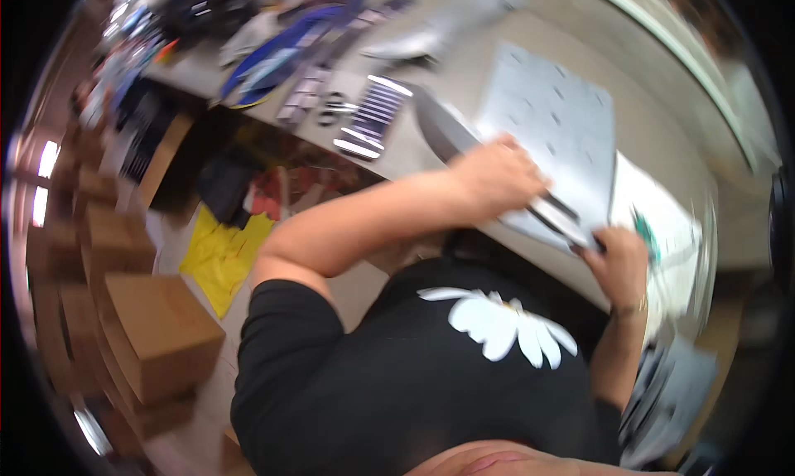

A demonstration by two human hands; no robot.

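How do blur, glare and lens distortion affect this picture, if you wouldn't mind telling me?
Head view: smearing softens the left hand and the marks on the grey sheet; head view: bright bands, probably glare, cross both ends of the dark striped pack; head view: the fisheye lens bows the white strip at upper right and leaves the corners black.

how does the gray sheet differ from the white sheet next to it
The gray sheet bears scattered dark marks; the white sheet shows a green patch. More of the gray sheet is visible than of the white sheet. Both lie at least partly on the table.
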